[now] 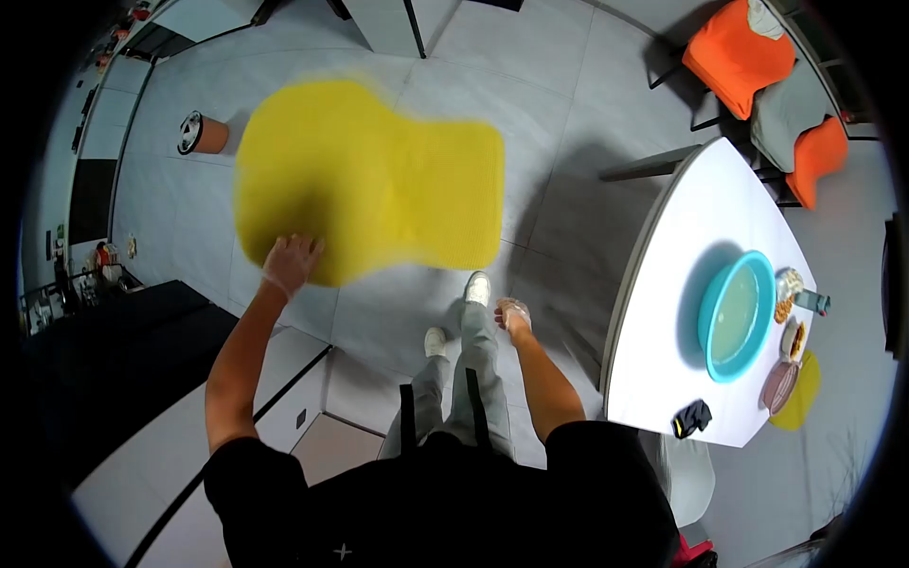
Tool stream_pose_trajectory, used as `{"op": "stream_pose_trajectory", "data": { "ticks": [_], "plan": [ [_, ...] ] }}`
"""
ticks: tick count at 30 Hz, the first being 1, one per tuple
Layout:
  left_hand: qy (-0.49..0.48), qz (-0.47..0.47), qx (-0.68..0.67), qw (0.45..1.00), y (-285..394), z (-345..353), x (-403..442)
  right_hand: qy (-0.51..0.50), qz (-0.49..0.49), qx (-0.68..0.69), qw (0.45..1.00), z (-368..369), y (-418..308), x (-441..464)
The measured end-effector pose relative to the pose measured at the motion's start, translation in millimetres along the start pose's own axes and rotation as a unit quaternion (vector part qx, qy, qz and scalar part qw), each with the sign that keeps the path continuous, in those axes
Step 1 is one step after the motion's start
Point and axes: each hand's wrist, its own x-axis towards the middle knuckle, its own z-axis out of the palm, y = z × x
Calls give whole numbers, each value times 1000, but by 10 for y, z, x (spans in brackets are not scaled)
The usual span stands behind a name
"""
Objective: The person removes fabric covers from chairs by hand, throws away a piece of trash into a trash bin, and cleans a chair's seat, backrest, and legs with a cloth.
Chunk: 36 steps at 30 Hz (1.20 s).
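A large yellow chair point(360, 180), smeared by motion, fills the area in front of me; its broad rounded part and squarer part show, but no legs do. At its near left edge, my left hand point(292, 263) has its fingers over the yellow surface and seems to grip it. The thumb's hold is hard to make out. My right hand point(513, 315), in a clear plastic glove, hangs beside my leg with its fingers curled, and nothing shows in it. A similar clear glove appears on the left hand.
To the right, a white table point(653, 350) bears a turquoise basin point(714, 327) of cloudy water, small food dishes and a black item point(692, 418). Orange chairs point(739, 59) stand at the far right. A brown bin point(210, 136) sits on the floor at left, beyond a dark counter point(123, 350).
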Motion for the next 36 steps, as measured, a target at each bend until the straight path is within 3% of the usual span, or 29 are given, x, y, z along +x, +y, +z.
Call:
{"op": "stream_pose_trajectory", "data": {
  "ticks": [3,4,7,9,10,11,12,13,15,19,20,23,24,26,27,29,31,32,34,36],
  "plan": [
    [-28,40,-9,999,-69,-391,83,102,52,-331,937,-42,92,1192],
    [-13,46,23,999,-68,-389,121,78,64,-336,936,-31,-58,1367],
    [74,55,4,996,-75,-377,185,63,-79,-153,983,114,-88,2294],
    [74,40,-3,996,-58,-366,208,5,-138,-206,969,152,-407,2531],
    [64,37,-6,997,-55,-360,203,-9,-83,-165,983,262,-609,2565],
    [55,30,-6,998,-41,-406,220,26,-55,96,994,427,-547,2685],
    [52,22,-6,998,-26,-407,254,-51,15,220,974,487,-786,2696],
    [40,14,-14,999,-9,-366,251,-105,5,366,925,624,-845,2743],
    [85,25,-16,996,-25,-329,286,-56,130,308,941,682,-1272,2533],
    [65,4,7,998,42,-306,303,-130,35,234,963,591,-1089,2773],
    [60,6,12,998,40,-336,312,-48,56,254,964,580,-1116,2781],
    [64,6,2,998,30,-350,304,116,-36,4,993,495,-1015,2827],
    [68,-1,3,998,43,-322,281,127,-102,165,973,545,-1025,2673],
    [73,7,-21,997,25,-345,278,81,-220,74,969,416,-370,3051],
    [78,10,-29,996,-1,-360,276,86,-160,130,975,572,-718,2441],
    [112,12,-18,993,-15,-360,269,111,-150,288,939,935,-1221,1667],
    [127,8,-19,992,-13,-357,238,122,-185,137,965,1161,-1636,1063],
    [113,6,-25,993,-14,-358,214,28,-156,214,964,1255,-1715,1068],
    [87,0,-38,996,-23,-342,202,-22,-189,285,939,1441,-2222,788],
    [50,0,-57,997,-7,-309,146,23,-270,270,924,1541,-2820,674]
  ]
}}
